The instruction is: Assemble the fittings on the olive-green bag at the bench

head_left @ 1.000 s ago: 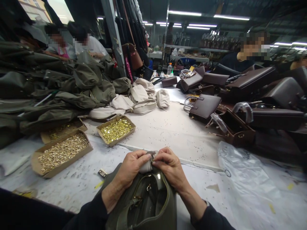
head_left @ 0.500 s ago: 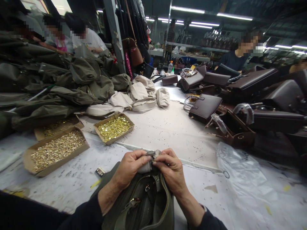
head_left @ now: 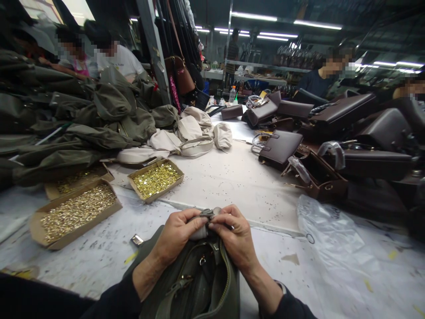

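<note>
An olive-green bag (head_left: 232, 283) lies open at the bottom centre, its zipper edge curving round a dark inside with a small metal ring and a strap. At its far end, my left hand (head_left: 174, 232) pinches a small gathered strap piece (head_left: 206, 213) between thumb and fingers. Close on the right, my right hand (head_left: 236, 235) pinches the same strap piece, fingertips almost touching those of the left. What lies between the fingertips is too small to make out. A small metal piece (head_left: 137, 240) rests on the table left of the bag.
Cardboard trays of gold-coloured metal pieces (head_left: 79, 208) (head_left: 156, 179) stand at the left. Behind them are piled olive bags (head_left: 109, 102) and beige pouches (head_left: 195, 146). Dark brown handbags (head_left: 282, 148) and clear plastic (head_left: 332, 230) lie at the right. Several people are in the background.
The view has shifted slightly, so the surroundings sit a little further left. Both hands keep their pinch on the strap piece, with only a slight movement of the fingers.
</note>
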Demonstrator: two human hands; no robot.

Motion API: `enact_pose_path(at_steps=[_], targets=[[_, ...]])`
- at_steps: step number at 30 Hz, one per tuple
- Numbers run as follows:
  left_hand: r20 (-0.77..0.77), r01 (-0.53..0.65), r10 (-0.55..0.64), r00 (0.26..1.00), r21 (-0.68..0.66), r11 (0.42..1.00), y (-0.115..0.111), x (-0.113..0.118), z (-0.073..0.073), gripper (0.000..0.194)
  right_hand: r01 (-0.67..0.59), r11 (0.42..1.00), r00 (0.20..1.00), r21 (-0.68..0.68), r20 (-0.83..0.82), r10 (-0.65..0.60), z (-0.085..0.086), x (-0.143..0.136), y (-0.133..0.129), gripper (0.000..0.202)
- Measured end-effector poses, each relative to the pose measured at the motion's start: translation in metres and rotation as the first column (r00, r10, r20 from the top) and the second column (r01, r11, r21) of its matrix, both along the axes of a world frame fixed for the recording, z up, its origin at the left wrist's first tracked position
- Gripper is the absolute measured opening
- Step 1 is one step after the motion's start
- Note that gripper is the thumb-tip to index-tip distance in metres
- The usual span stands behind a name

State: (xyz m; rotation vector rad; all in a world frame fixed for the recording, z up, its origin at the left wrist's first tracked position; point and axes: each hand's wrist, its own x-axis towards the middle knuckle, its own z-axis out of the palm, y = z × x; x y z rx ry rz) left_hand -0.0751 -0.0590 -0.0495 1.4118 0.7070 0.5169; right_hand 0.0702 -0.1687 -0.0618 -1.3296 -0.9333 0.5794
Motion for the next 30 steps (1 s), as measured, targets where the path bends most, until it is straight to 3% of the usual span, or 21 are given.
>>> enact_pose_path(at_steps=[30], targets=[[0.023, -0.004, 0.002, 1.000, 0.052, 0.999, -0.0008, -0.0044, -0.0036, 0.028, -0.003, 1.000, 0.996, -0.016, 0.087, 0.004, 0.0065, -0.0008, -0.0015, 0.011]])
